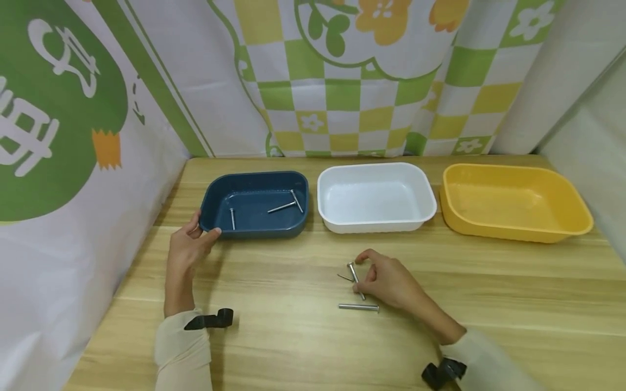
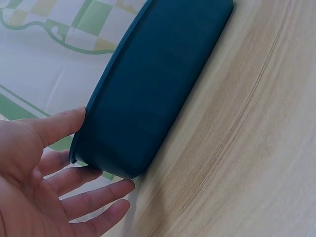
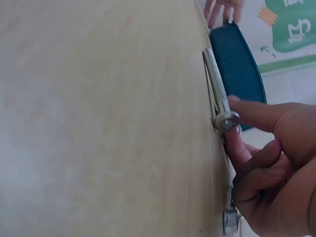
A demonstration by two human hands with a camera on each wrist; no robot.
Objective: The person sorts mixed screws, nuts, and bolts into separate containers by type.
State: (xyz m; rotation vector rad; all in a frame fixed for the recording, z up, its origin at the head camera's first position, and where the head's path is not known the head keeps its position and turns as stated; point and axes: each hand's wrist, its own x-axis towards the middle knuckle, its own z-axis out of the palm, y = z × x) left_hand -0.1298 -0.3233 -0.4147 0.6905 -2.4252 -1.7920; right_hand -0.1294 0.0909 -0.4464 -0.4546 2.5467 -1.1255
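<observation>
My left hand [image 1: 188, 247] holds the near left corner of a dark blue bin [image 1: 254, 234], thumb on the front rim and fingers around the side. Inside it lie a short bolt [image 1: 232, 219] and two crossed bolts [image 1: 281, 207]. On the table, my right hand [image 1: 391, 279] reaches over a silver bolt [image 1: 356, 278], thumb and index finger apart, the thumb tip at its shaft and the index fingertip near its head. A thin dark pin [image 1: 344, 277] lies beside that bolt. Closer to me lies another bolt [image 1: 358, 307], its head also showing in the right wrist view.
A white bin [image 1: 376, 225] stands right of the blue one, and a yellow bin [image 1: 518, 233] farther right. Behind them hangs a checkered cloth [image 1: 342, 98]. The wooden table [image 1: 274, 326] extends toward me.
</observation>
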